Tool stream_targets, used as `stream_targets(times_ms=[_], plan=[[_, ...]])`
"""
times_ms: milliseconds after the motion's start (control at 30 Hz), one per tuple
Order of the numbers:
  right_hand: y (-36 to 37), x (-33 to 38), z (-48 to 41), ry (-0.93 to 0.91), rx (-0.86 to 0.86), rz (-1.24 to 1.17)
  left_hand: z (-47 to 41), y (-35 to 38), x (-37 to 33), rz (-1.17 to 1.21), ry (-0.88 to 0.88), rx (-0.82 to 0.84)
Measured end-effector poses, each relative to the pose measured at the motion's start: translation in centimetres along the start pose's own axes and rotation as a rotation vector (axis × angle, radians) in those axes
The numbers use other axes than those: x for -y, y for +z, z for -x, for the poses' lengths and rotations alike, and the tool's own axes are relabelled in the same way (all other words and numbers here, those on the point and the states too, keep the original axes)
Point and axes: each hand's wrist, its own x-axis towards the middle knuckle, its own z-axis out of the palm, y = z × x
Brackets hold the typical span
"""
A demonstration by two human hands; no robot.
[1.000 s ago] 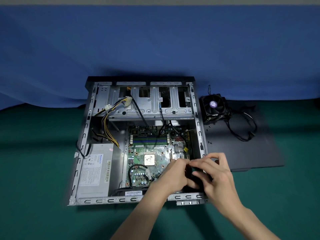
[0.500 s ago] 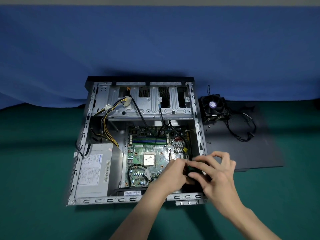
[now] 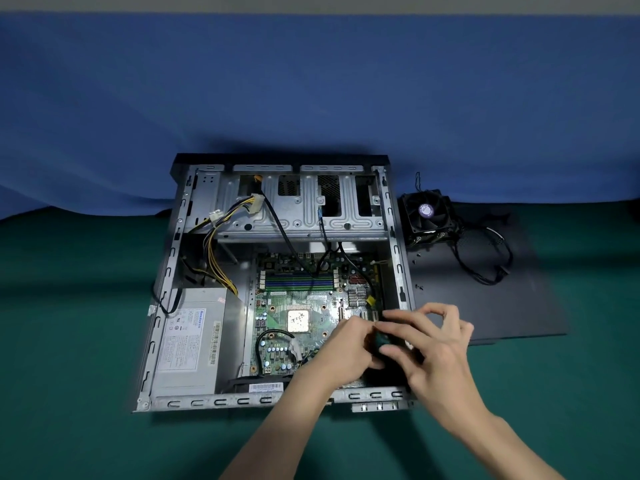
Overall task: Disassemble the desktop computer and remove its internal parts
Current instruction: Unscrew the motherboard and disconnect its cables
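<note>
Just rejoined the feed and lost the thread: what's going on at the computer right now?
Both of a person's hands are at the near right corner of the open computer case. The right hand pinches a small dark green thing over the motherboard; the left hand meets it from the other side, its grip unclear. What the thing is I cannot tell. The power supply and motherboard are in the case; a fan with its cable lies outside on the black panel to the right.
</note>
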Motion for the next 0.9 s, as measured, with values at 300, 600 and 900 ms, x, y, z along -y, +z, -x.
stream_targets(times_ms=[300,600,900], plan=[[0.06,0.53,-0.17,-0.018,-0.006,-0.018,-0.07,0.32,0.1,-0.15,-0.026,-0.046],[0.05,0.48,-0.27,-0.017,0.0,-0.008,0.07,0.2,-0.07,-0.138,0.008,-0.093],[0.14,0.26,-0.14,-0.014,-0.011,-0.037,-0.03,0.15,-0.26,-0.082,0.007,-0.051]])
